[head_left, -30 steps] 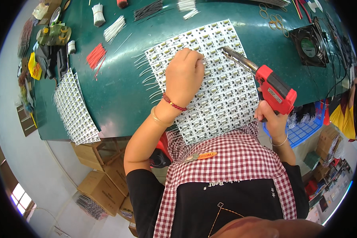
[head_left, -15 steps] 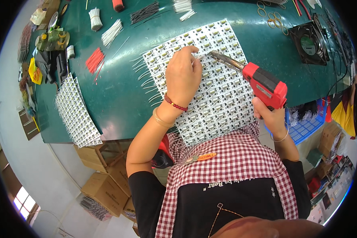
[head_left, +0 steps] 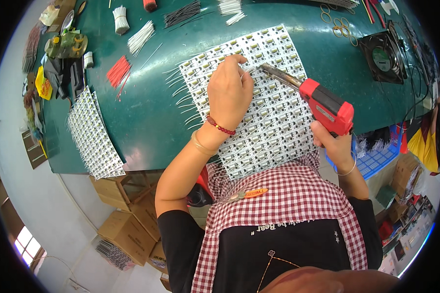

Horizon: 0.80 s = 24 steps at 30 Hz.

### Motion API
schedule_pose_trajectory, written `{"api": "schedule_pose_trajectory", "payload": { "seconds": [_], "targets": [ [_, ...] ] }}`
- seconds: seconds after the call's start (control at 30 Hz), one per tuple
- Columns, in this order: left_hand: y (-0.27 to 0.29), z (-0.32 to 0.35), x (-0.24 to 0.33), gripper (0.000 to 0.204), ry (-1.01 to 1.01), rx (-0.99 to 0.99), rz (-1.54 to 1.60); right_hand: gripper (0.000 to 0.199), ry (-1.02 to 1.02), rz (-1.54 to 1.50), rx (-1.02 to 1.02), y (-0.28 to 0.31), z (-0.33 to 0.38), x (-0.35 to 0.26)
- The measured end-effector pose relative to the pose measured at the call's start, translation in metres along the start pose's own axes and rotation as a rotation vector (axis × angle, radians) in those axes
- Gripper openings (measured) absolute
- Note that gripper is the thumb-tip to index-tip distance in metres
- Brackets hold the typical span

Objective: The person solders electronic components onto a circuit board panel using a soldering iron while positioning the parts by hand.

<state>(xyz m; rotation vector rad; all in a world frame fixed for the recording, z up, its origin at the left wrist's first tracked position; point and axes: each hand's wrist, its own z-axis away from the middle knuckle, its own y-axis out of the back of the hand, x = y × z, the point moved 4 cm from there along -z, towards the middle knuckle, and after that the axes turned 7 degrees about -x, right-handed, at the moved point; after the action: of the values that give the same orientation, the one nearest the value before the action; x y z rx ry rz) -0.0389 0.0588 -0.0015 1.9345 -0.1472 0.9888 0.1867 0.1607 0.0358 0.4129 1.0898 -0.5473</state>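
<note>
1. Left hand [head_left: 228, 93] pinches what seems a white wire on the board panel [head_left: 259, 102].
2. Right hand [head_left: 333, 141] grips the solder gun [head_left: 322, 103], tip beside it.
3. Soldering in hand; next needs steady tip contact.

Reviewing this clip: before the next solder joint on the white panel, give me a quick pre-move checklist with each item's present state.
1. Right hand grips the red soldering gun: ok.
2. Gun's metal tip over the circuit board panel, beside the left-hand fingers: ok.
3. Left hand rests on the panel, steadying it: ok.
4. Thin white wire pinched in the left-hand fingers: ok.
5. Tip touching a pad: cannot tell.
6. Panel's near edge overhangs the green table: not ok.
</note>
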Motion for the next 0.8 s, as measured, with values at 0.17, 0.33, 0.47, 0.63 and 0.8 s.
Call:
{"api": "schedule_pose_trajectory", "payload": {
  "seconds": [0.17,0.33,0.47,0.63,0.8],
  "targets": [
    [0.001,0.0,0.002,0.026,-0.011,0.009,-0.015,0.017,0.044,-0.035,0.03,0.0,0.001,-0.008],
    [0.0,0.002,-0.001,0.026,-0.008,0.011,-0.012,0.017,0.039,0.032,-0.023,0.001,-0.002,0.004],
    [0.002,0.002,0.002,0.026,-0.019,0.022,-0.015,0.017,0.091,0.121,-0.023,0.003,-0.001,0.004],
    [0.002,0.001,0.002,0.027,-0.025,0.017,-0.018,0.019,-0.011,-0.044,0.054,0.002,0.003,-0.002],
    [0.001,0.0,0.001,0.027,-0.024,0.016,-0.024,0.023,0.019,-0.06,0.051,0.006,0.001,-0.005]
  ]
}}
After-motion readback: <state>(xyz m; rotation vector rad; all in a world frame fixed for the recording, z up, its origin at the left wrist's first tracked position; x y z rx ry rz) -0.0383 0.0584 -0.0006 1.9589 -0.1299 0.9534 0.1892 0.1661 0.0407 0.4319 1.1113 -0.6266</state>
